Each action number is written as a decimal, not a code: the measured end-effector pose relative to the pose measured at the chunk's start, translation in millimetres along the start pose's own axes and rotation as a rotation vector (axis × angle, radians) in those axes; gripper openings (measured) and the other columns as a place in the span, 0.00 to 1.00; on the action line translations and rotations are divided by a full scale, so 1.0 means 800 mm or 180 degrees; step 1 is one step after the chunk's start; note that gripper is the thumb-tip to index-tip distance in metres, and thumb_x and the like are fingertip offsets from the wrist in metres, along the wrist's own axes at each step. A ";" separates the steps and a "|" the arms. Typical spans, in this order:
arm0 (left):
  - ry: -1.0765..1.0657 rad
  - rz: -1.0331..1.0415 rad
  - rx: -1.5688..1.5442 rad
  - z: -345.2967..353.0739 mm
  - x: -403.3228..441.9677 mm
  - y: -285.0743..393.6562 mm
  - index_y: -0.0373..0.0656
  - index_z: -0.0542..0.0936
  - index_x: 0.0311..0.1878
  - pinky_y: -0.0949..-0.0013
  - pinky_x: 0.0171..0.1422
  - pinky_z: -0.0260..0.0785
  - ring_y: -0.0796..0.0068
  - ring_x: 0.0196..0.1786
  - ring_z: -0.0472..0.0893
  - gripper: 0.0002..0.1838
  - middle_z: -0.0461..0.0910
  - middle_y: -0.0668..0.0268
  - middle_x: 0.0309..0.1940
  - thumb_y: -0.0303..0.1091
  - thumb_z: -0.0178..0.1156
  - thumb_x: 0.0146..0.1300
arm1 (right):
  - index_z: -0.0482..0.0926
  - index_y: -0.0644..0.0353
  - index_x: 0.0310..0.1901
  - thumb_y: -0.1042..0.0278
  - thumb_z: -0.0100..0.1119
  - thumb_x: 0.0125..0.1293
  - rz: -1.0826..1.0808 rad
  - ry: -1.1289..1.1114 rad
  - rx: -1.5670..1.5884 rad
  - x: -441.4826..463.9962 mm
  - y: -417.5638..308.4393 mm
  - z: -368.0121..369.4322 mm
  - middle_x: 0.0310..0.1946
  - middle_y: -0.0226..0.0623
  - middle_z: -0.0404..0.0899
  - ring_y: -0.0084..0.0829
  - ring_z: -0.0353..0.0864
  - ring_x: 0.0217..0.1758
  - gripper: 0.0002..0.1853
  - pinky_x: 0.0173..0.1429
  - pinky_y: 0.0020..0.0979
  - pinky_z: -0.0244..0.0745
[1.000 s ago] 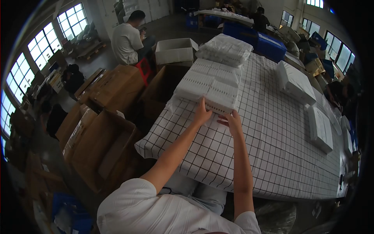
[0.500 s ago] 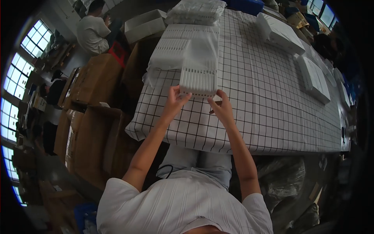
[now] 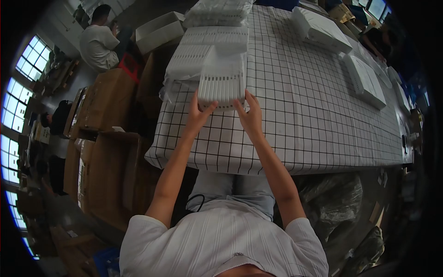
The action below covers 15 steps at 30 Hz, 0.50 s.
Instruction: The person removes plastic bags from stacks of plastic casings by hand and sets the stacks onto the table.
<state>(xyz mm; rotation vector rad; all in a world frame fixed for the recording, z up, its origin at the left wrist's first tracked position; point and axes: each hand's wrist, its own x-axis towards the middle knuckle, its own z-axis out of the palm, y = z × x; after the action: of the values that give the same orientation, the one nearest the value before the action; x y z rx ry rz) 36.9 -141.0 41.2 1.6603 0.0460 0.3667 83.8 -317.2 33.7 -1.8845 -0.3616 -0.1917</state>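
At the near-left part of the checked tablecloth (image 3: 295,134), just in front of the white packs (image 3: 188,61), a ribbed white bundle (image 3: 221,88) sits between the person's 2 hands. Its narrow pieces appear to run side by side, with dark slots across them and small holes along the near end. It looks fairly light for its bulk and stiff along its length, though the separate pieces could fan or slide against each other if pressed from only 1 side. The smooth, pale surface may be somewhat slippery, and thin walls, if that is what the slots show, would dent under a hard pinch. The 2 lower side edges near the front seem the best hold, with even, inward pressure keeping the row together. The left hand (image 3: 199,116) is closed on the near-left corner, thumb over the front and fingers along the side; the right hand (image 3: 250,118) mirrors it at the near-right corner. Both are spread only as far as the corners need, clamped on the bundle from opposite sides. Whether its underside touches the cloth cannot be told.
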 end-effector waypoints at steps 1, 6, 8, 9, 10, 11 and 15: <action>0.0126 0.0046 -0.0055 0.001 0.000 0.005 0.39 0.62 0.70 0.62 0.66 0.65 0.64 0.62 0.72 0.45 0.71 0.57 0.59 0.53 0.70 0.56 | 0.66 0.68 0.66 0.60 0.61 0.67 -0.0004 0.0072 0.0329 0.000 -0.008 0.000 0.62 0.51 0.68 0.42 0.70 0.66 0.31 0.65 0.37 0.69; 0.0119 -0.0105 -0.0144 -0.008 0.002 0.013 0.38 0.61 0.70 0.61 0.66 0.65 0.65 0.63 0.71 0.46 0.70 0.57 0.60 0.54 0.70 0.56 | 0.64 0.69 0.67 0.62 0.60 0.68 -0.0288 0.0202 0.0099 0.003 -0.021 0.003 0.58 0.52 0.70 0.43 0.74 0.59 0.31 0.55 0.38 0.78; 0.0138 -0.0161 -0.0163 -0.013 0.005 0.014 0.38 0.61 0.70 0.61 0.66 0.64 0.65 0.63 0.70 0.46 0.70 0.57 0.60 0.55 0.70 0.56 | 0.64 0.68 0.67 0.62 0.60 0.67 -0.0464 0.0267 -0.0070 0.006 -0.019 0.004 0.57 0.52 0.70 0.43 0.75 0.58 0.31 0.54 0.38 0.78; 0.0222 -0.0216 -0.0077 -0.015 0.008 0.016 0.38 0.62 0.69 0.61 0.66 0.64 0.65 0.64 0.70 0.46 0.70 0.58 0.60 0.56 0.69 0.56 | 0.65 0.68 0.66 0.62 0.61 0.67 -0.0739 0.0272 -0.0200 0.010 -0.021 0.003 0.57 0.52 0.70 0.44 0.75 0.57 0.31 0.53 0.38 0.79; 0.0309 -0.0273 0.0010 -0.017 0.010 0.018 0.38 0.63 0.69 0.61 0.66 0.63 0.65 0.64 0.69 0.45 0.70 0.58 0.60 0.57 0.68 0.57 | 0.65 0.68 0.66 0.62 0.62 0.66 -0.1014 0.0273 -0.0328 0.014 -0.023 0.002 0.57 0.52 0.70 0.45 0.75 0.57 0.31 0.53 0.38 0.80; 0.0303 -0.0307 0.0019 -0.018 0.010 0.020 0.38 0.63 0.69 0.61 0.66 0.63 0.65 0.64 0.69 0.45 0.70 0.58 0.60 0.57 0.68 0.57 | 0.65 0.68 0.66 0.62 0.62 0.66 -0.0981 0.0262 -0.0325 0.017 -0.025 0.000 0.57 0.52 0.70 0.45 0.75 0.57 0.31 0.53 0.38 0.80; 0.0334 -0.0362 -0.0072 -0.022 0.000 0.042 0.39 0.66 0.67 0.62 0.66 0.63 0.66 0.65 0.68 0.42 0.71 0.58 0.58 0.59 0.66 0.58 | 0.65 0.70 0.65 0.64 0.63 0.65 -0.1247 0.0265 -0.0567 0.022 -0.068 -0.021 0.56 0.52 0.69 0.46 0.76 0.54 0.31 0.51 0.38 0.80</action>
<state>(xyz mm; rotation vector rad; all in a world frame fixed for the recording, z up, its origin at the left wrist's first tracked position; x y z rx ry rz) 25.7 -128.3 75.1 1.6074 0.2131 0.3660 82.2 -313.6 92.9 -1.9571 -0.6735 -0.5797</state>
